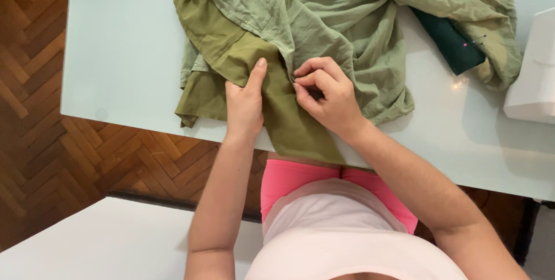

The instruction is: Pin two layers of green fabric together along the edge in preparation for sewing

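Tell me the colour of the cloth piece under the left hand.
Olive green cloth piece, darker than the pale sage fabric beside it; head view.

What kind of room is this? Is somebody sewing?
Probably a home sewing corner. Green fabric lies heaped on a pale table, the right hand pinches it at a seam, a dark green pincushion holds pins, and the floor is wooden parquet.

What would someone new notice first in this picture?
Most likely the heap of green cloth spread over the pale table, its darker olive piece hanging over the near edge. Then the two hands at the middle: the left hand lies flat on the olive piece, while the right hand pinches the fabric where the two greens meet. A dark green pincushion sits to the right, partly under the cloth.
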